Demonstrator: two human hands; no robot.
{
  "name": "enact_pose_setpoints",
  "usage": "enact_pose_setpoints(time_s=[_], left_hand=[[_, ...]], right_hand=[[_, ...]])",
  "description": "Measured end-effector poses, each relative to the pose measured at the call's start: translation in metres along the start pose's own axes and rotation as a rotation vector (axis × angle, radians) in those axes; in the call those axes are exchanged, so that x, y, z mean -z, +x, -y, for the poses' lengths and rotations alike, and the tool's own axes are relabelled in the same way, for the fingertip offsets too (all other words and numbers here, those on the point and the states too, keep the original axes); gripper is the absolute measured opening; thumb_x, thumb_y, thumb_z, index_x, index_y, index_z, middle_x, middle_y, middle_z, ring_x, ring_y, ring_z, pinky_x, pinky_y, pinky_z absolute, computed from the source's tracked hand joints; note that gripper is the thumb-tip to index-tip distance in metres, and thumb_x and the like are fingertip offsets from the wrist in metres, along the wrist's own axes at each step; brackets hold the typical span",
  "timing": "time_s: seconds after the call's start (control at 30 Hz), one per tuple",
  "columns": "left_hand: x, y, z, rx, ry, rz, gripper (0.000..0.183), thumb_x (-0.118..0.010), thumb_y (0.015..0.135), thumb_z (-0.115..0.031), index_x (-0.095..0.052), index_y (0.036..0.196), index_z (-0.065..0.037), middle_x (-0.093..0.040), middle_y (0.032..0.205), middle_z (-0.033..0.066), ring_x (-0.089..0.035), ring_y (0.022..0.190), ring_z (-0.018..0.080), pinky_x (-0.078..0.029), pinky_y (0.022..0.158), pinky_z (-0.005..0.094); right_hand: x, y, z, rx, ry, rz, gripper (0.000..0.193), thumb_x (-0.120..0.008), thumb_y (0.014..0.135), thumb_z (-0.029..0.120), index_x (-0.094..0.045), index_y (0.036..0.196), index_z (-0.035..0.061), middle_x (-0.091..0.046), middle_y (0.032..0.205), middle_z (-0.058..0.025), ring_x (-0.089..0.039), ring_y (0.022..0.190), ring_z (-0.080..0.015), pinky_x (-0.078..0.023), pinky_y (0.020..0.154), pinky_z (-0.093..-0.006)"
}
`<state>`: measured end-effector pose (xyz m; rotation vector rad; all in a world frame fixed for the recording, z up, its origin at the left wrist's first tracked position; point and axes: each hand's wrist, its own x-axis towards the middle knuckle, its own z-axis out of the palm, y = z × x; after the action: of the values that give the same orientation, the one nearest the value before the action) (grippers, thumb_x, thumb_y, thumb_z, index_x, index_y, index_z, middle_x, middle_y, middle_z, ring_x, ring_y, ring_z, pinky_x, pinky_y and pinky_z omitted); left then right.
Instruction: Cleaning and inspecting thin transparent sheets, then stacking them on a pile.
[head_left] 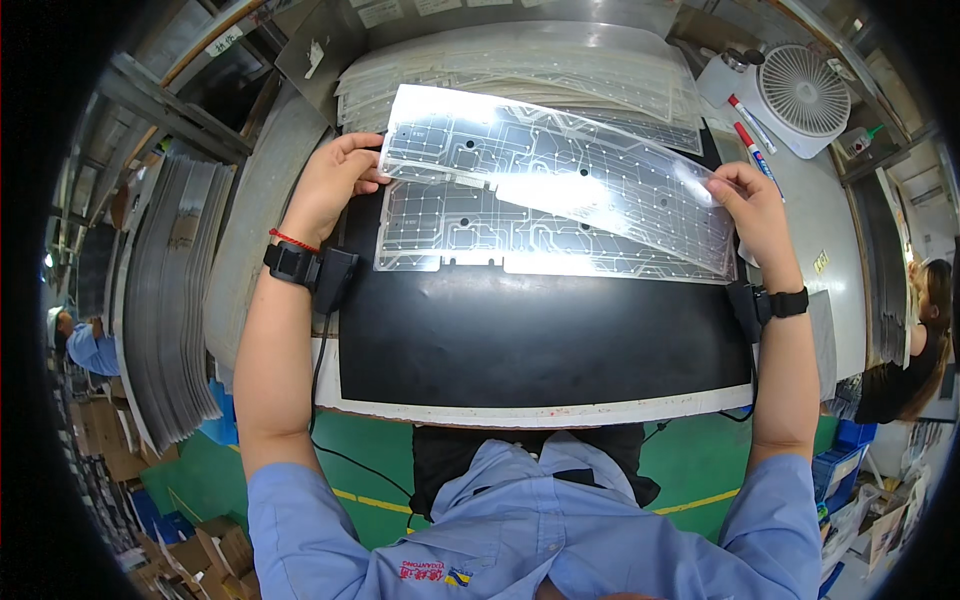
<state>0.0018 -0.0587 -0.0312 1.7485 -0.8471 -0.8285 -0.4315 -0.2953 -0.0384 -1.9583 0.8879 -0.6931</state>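
Observation:
A clear film sheet printed with circuit lines (440, 125) stretches between my hands, its surface glaring with reflected light. My left hand (340, 185) is closed on its left edge, thumb and fingers pinching. At the opposite end my right hand (752, 208) pinches the right edge. The held sheet slants, its left end farther from me than its right. Beneath it, partly covered, a second circuit film sheet (430, 235) lies on a black mat (540, 340). Whether the two sheets touch cannot be told.
Stacked circuit films (520, 60) lie behind the mat. At the far right are a white fan (803, 88) and several markers (752, 146). A tall pile of thin sheets (170, 290) stands on the left. Cables hang from both wristbands. Other people are at both sides.

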Motion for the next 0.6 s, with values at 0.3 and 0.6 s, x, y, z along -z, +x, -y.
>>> enact_pose_setpoints(time_s=[0.3,0.6], left_hand=[[0.003,0.004,0.006,0.01,-0.013,0.013,0.028,-0.052,0.101,-0.026,-0.062,0.113,-0.003,-0.067,0.086,0.0004,-0.061,0.075,0.0059,-0.046,0.064,0.0178],[0.01,0.009,0.015,-0.099,-0.059,0.024,0.02,-0.057,0.099,-0.022,-0.061,0.11,-0.007,-0.065,0.087,-0.0014,-0.056,0.069,0.0037,-0.042,0.059,0.0164]], right_hand=[[0.0,0.0,-0.001,0.041,-0.004,0.009,0.008,-0.067,0.089,0.007,-0.065,0.093,0.0007,-0.061,0.085,0.0022,-0.054,0.079,-0.0059,-0.042,0.071,-0.0211],[0.003,0.0,-0.003,-0.041,-0.064,-0.028,0.015,-0.064,0.094,0.017,-0.065,0.093,0.0023,-0.057,0.077,0.0042,-0.049,0.072,-0.004,-0.039,0.065,-0.0204]])
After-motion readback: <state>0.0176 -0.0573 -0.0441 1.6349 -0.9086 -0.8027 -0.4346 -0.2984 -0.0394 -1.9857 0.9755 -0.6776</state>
